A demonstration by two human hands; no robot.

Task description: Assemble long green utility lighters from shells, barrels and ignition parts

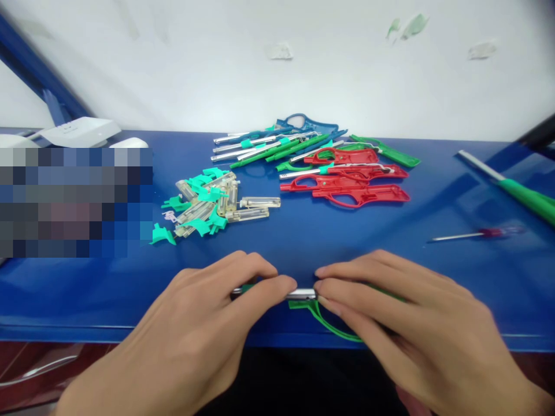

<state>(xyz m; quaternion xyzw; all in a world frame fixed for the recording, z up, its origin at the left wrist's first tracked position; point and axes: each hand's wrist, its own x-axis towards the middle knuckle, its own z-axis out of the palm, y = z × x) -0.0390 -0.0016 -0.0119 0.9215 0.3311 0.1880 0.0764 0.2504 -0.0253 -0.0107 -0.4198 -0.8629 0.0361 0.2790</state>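
Observation:
Near the table's front edge, a metal tube (302, 294) lies between my two hands. My left hand (225, 306) pinches the tube with thumb and fingers. At the tube's right end, my right hand (390, 300) has its fingers closed on a green lighter casing (326, 327), whose curved guard shows below the fingertips. Much of the casing is hidden under my right hand. Behind my hands sits a pile of clear fuel cartridges (197, 214) with teal triggers (202, 226). Red casing halves (368, 195) lie farther back to the right.
Green and blue casings with metal tubes (260, 144) are heaped by the white wall. On the right are a screwdriver (489, 233) and a green lighter (526, 199). White devices (82, 132) stand back left, above a blurred patch. The blue table (173, 318) ends just before me.

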